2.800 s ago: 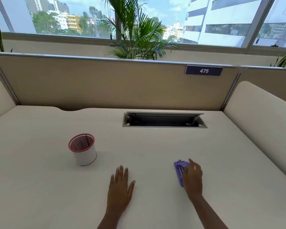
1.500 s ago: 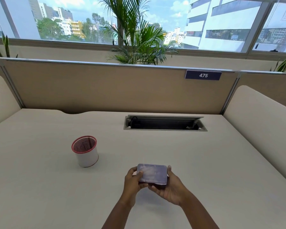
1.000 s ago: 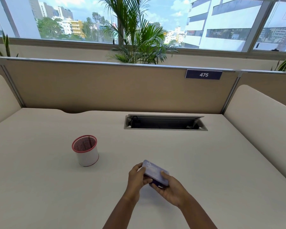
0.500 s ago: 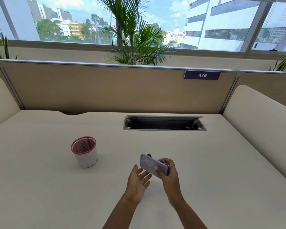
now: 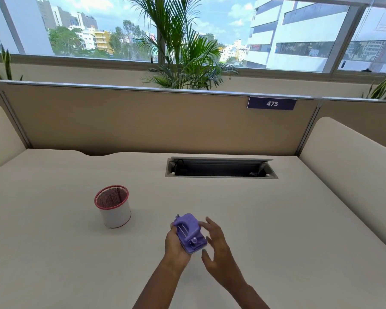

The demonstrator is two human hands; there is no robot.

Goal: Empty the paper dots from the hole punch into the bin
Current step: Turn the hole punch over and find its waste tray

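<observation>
A purple hole punch [image 5: 189, 233] is held above the desk near its front middle, its lever side up and facing me. My left hand [image 5: 173, 244] grips it from the left and below. My right hand [image 5: 216, 244] hovers just to the right of the punch with its fingers spread and relaxed, fingertips close to the punch's edge. The bin [image 5: 113, 206], a small white cylinder with a red rim and red mesh inside, stands upright on the desk to the left of the hands and a little further back.
A cream desk [image 5: 265, 230] carries the bin. An open cable slot [image 5: 221, 167] is sunk into the desk at the back. Tan partition panels [image 5: 143, 121] close the back, with padded side screens left and right.
The punch has passed from my right hand into my left and been turned over, lever side up. My right hand has let go and opened beside it.
</observation>
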